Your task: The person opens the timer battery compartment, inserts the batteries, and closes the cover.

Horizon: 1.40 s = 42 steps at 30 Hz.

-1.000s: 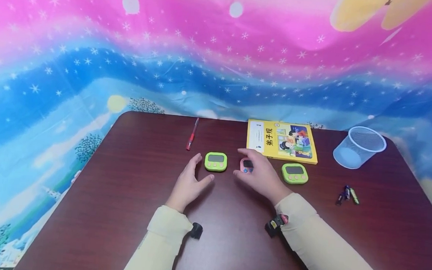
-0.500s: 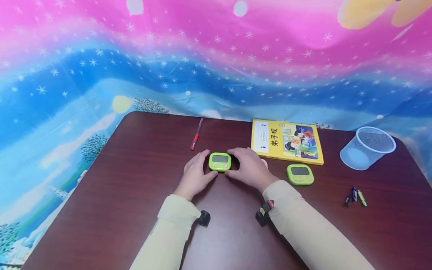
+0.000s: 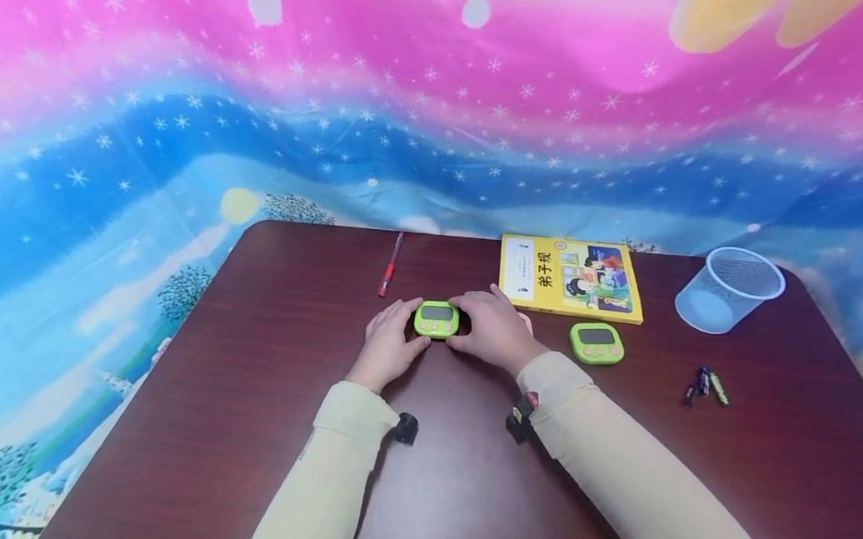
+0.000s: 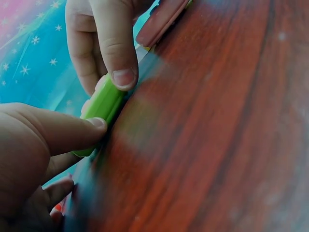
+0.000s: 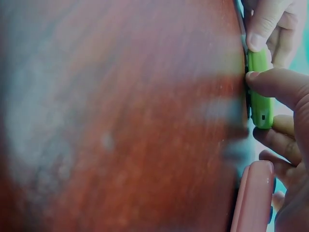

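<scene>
A green digital timer (image 3: pixel 437 320) with a grey screen and pink buttons is held between both hands near the middle of the table. From the left side, my left hand (image 3: pixel 390 347) pinches it with thumb and fingers. My right hand (image 3: pixel 496 331) grips the opposite end; in the right wrist view its thumb (image 5: pixel 277 84) lies against the near edge of the timer. Most of a pink timer (image 5: pixel 255 198) is covered by the right hand in the head view. A second green timer (image 3: pixel 597 344) lies to the right of that hand.
A yellow book (image 3: pixel 572 278) lies at the back, behind the right hand. The red pen (image 3: pixel 390 267) is at the back left. On the right, a white mesh cup (image 3: pixel 729 292) stands tilted in view, with several small batteries (image 3: pixel 705 387) in front of it.
My right hand has moved left from over the pink timer to the green timer, and the left hand has closed in from the other side. Both now grip it.
</scene>
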{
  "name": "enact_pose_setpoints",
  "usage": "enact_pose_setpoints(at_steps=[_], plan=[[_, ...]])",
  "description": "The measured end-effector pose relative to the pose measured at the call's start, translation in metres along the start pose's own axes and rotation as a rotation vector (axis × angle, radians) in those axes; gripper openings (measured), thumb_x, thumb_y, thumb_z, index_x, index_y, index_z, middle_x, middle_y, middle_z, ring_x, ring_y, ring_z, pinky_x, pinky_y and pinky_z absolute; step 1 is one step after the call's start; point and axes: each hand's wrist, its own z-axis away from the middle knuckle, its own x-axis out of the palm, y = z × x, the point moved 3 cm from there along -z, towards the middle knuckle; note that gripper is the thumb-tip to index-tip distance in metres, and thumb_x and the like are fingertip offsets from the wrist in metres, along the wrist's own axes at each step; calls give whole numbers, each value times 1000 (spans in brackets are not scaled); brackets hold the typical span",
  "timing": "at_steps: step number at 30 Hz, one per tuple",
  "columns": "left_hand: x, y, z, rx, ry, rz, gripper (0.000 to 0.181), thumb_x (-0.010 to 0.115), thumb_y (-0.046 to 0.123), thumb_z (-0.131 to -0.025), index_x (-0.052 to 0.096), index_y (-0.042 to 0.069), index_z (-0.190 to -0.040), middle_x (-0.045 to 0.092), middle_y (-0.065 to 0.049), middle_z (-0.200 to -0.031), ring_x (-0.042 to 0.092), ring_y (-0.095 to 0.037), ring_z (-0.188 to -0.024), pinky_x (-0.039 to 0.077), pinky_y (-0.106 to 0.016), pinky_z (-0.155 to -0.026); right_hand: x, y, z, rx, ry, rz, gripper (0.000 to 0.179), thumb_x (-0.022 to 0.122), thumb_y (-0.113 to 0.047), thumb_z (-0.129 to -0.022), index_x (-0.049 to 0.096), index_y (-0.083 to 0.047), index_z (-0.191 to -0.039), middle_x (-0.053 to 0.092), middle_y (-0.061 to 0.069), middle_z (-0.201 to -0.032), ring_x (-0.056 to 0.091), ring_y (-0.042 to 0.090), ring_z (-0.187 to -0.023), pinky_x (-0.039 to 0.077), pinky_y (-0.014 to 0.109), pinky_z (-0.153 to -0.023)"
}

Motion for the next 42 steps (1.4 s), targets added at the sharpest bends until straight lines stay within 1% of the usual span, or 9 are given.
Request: enact_pose_setpoints(at_steps=[5, 11, 15, 18, 24, 27, 32, 36, 42], plan=[[-1, -4, 1, 20, 13, 41, 64, 75, 17, -91, 47, 11, -148, 52, -11, -147, 43, -29, -140, 24, -52, -119, -2, -1, 3, 13, 19, -10, 64, 81, -38, -83, 61, -9, -137, 62, 8, -135, 50, 26, -133, 13, 52, -123], [-3, -7, 6, 46, 46, 164, 65, 76, 18, -91, 47, 13, -149, 53, -6, -146, 46, -25, -138, 35, -47, -116, -6, -4, 10, 0, 76, -44, 65, 82, -37, -82, 61, -9, -137, 62, 10, -135, 50, 27, -134, 15, 52, -123], [-4, -6, 12, 46, 41, 310, 65, 77, 16, -91, 48, 13, -149, 52, -6, -147, 46, -24, -139, 38, -42, -115, -11, -6, 19, 13, 108, -96, 64, 81, -37, -82, 62, -10, -137, 62, 10, -136, 51, 29, -133, 32, 54, -116], [-4, -3, 14, 66, 47, 438, 65, 79, 12, -88, 50, 11, -147, 55, -7, -145, 49, -23, -137, 42, -36, -112, -14, -7, 27, 35, 128, -147, 64, 80, -37, -83, 61, -11, -139, 61, 9, -137, 53, 29, -131, 43, 55, -104], [-4, 5, 17, 121, 69, 581, 65, 81, 12, -84, 55, 7, -143, 62, -5, -136, 59, -17, -126, 48, -27, -103, -23, -8, 41, 54, 146, -338, 65, 81, -28, -84, 58, -4, -140, 62, 8, -132, 61, 27, -112, 52, 47, -94], [-4, 12, 20, 168, 94, 572, 62, 82, 12, -83, 58, 7, -140, 64, -4, -133, 63, -17, -121, 51, -27, -98, -27, -7, 50, 78, 143, -454, 64, 82, -24, -83, 58, -2, -139, 63, 9, -129, 63, 27, -107, 56, 43, -91], [-5, 28, 25, 291, 173, 510, 55, 82, 15, -83, 63, 9, -134, 65, -5, -128, 67, -18, -112, 55, -26, -92, -32, -1, 65, 199, 100, -621, 62, 83, -30, -83, 61, -5, -136, 67, 9, -120, 67, 23, -104, 56, 43, -92], [-4, 37, 31, 350, 204, 446, 55, 84, 13, -81, 65, 12, -132, 66, -3, -126, 68, -14, -110, 55, -23, -91, -37, 4, 75, 270, 51, -736, 62, 84, -32, -82, 63, -5, -134, 71, 9, -115, 69, 21, -102, 55, 40, -91], [-3, 45, 37, 405, 199, 361, 58, 86, 4, -77, 68, 13, -130, 68, 1, -126, 67, -11, -111, 55, -25, -92, -42, 13, 89, 297, -6, -791, 59, 83, -33, -83, 64, -7, -133, 72, 7, -116, 68, 20, -99, 54, 35, -88]])
